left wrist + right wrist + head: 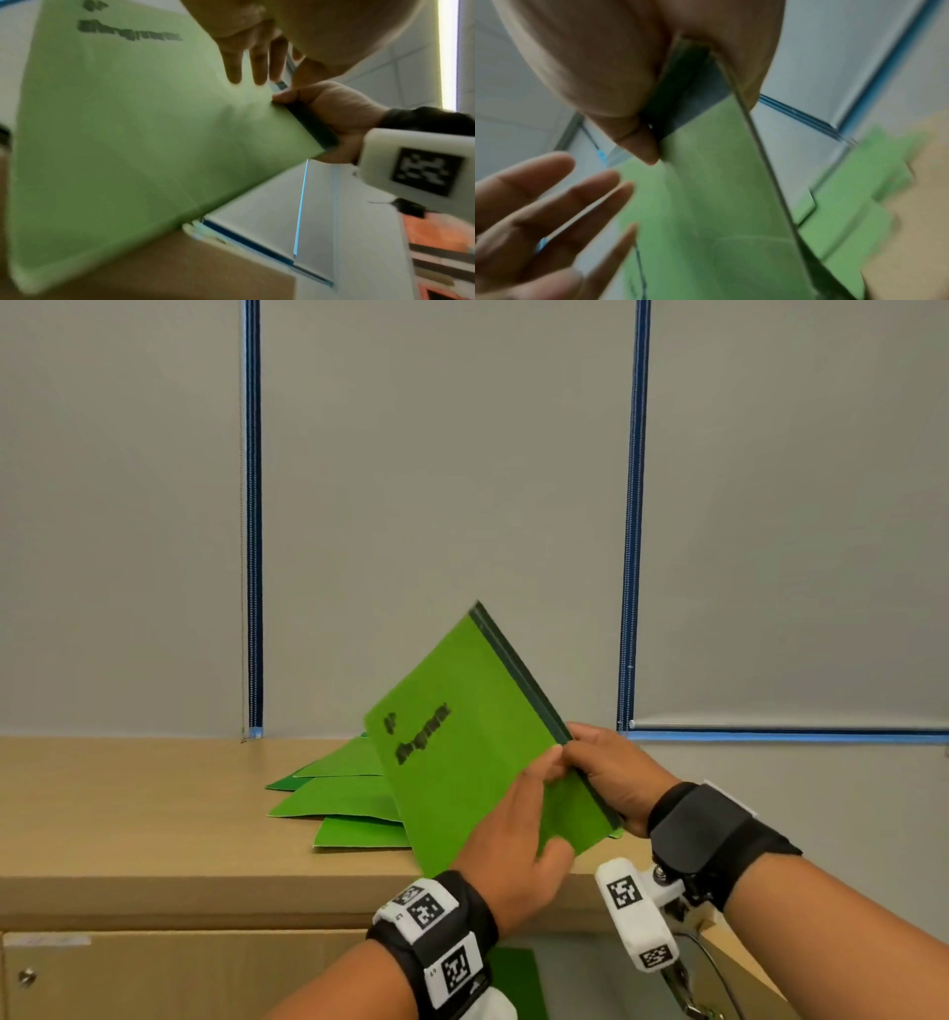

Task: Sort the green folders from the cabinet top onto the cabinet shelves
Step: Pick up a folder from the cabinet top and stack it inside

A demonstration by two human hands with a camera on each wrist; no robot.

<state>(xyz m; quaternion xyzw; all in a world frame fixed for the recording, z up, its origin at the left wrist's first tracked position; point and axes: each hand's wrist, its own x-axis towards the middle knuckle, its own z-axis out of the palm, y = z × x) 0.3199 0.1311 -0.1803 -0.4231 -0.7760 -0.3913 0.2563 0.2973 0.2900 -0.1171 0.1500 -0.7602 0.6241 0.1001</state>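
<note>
Pick-up step, frame centre: right hand (611, 775) pinches the folder (462, 752) by its dark spine; left hand (513, 845) fingers lie straight against the cover. Next, likely: lower it to a shelf.

The right hand (634, 77) pinches the dark spine edge of a green folder (706, 213), thumb on the near face, the folder hanging down and away from the camera. The left hand (539, 213) lies at lower left with straight, spread fingers at the folder's edge. More green folders (864, 192) lie blurred on the tan worktop (916, 233) at right
</note>
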